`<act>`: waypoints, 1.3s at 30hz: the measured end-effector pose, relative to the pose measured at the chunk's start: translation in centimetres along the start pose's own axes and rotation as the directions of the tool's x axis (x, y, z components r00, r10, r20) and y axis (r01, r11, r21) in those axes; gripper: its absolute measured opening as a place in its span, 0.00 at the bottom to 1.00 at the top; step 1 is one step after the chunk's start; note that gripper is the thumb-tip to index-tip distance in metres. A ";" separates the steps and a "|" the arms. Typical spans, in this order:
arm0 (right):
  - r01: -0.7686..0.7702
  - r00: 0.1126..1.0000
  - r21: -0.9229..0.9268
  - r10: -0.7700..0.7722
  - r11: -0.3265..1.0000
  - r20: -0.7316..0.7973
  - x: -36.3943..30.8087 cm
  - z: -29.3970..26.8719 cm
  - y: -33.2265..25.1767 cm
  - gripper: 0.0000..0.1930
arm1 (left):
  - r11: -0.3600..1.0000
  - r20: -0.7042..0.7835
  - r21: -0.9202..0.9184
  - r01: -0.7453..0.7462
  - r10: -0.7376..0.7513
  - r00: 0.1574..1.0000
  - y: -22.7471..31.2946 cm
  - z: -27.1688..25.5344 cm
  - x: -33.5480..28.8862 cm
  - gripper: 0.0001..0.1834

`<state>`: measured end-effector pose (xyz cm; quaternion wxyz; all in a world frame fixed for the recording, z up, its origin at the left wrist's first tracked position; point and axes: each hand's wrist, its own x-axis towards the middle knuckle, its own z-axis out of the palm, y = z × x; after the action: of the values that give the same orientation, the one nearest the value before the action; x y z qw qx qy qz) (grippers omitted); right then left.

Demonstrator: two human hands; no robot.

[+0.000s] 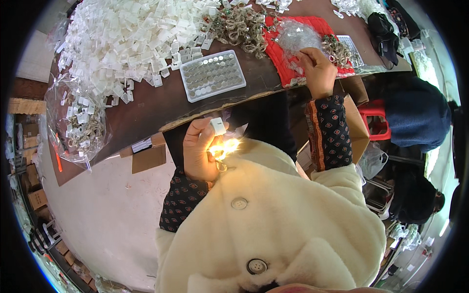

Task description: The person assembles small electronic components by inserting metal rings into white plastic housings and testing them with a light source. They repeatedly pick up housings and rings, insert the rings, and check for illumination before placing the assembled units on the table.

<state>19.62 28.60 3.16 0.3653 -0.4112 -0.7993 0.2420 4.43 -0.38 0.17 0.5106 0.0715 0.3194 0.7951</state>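
My left hand [199, 152] is closed round a small string light with a white plastic battery case [218, 126]. Its lit warm-yellow bulbs [223, 148] glare beside my fingers, and a bit of the wire loops below them. My right hand [318, 72] reaches over a red cloth [276, 56] on the table. The thumb and fingers bend together at the edge of a heap of thin clear plastic bags [299, 37]; what they pinch is too small to make out. Right of that heap lies a bunch of coiled string lights [337, 51].
A white tray of round coin cells [212, 75] sits near the table's front edge. White battery cases [132, 39] pile up at the left, coiled string lights [239, 27] behind the tray. A clear bag [78, 119] lies far left. At right are a red stool [375, 119] and other people [415, 115].
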 end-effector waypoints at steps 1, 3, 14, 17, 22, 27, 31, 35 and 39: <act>-0.092 0.996 0.096 0.092 0.991 0.002 -0.3 0.1 0.3 0.06 | 1.000 0.029 -0.016 -0.015 0.016 0.999 0.0 -0.1 0.1 0.10; -0.049 0.999 0.253 0.047 0.966 0.017 -0.7 0.4 0.4 0.06 | 0.999 0.041 -0.037 0.005 -0.004 0.999 -0.1 -0.2 0.3 0.09; 0.021 0.999 0.345 -0.010 0.938 -0.034 0.1 -0.5 0.1 0.05 | 0.999 0.081 -0.042 0.017 -0.013 0.997 -0.1 -0.1 0.6 0.09; 0.082 0.997 0.111 -0.080 0.990 -0.021 0.6 -0.3 0.9 0.05 | 0.999 0.018 -0.029 0.022 -0.021 1.000 -0.1 -0.1 0.5 0.10; -0.042 0.998 0.165 0.048 0.985 -0.037 1.2 0.2 1.7 0.07 | 1.000 0.012 -0.025 -0.002 0.002 1.000 0.0 0.2 0.4 0.10; 0.028 0.998 0.324 -0.046 0.946 0.049 0.0 -1.2 -2.0 0.08 | 0.998 -0.020 -0.052 0.038 -0.039 0.999 0.2 0.6 0.3 0.08; 0.418 0.862 0.273 -0.472 0.867 0.181 -4.1 -0.6 -8.2 0.15 | 0.994 -0.015 -0.106 0.016 -0.018 1.000 0.2 1.0 0.1 0.08; 0.366 0.781 0.524 -0.560 0.769 0.276 -8.1 1.9 -12.6 0.14 | 0.986 0.042 -0.162 0.027 -0.020 0.999 0.4 1.1 -0.2 0.09; 0.396 0.731 0.520 -0.603 0.756 0.320 -8.7 2.9 -13.6 0.12 | 0.980 0.064 -0.198 -0.030 0.043 0.997 0.9 1.1 -0.6 0.09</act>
<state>14.21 13.64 7.36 0.2921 -0.0152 -0.8737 0.3886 4.49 -0.62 1.68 0.5111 0.0538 0.2202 0.8291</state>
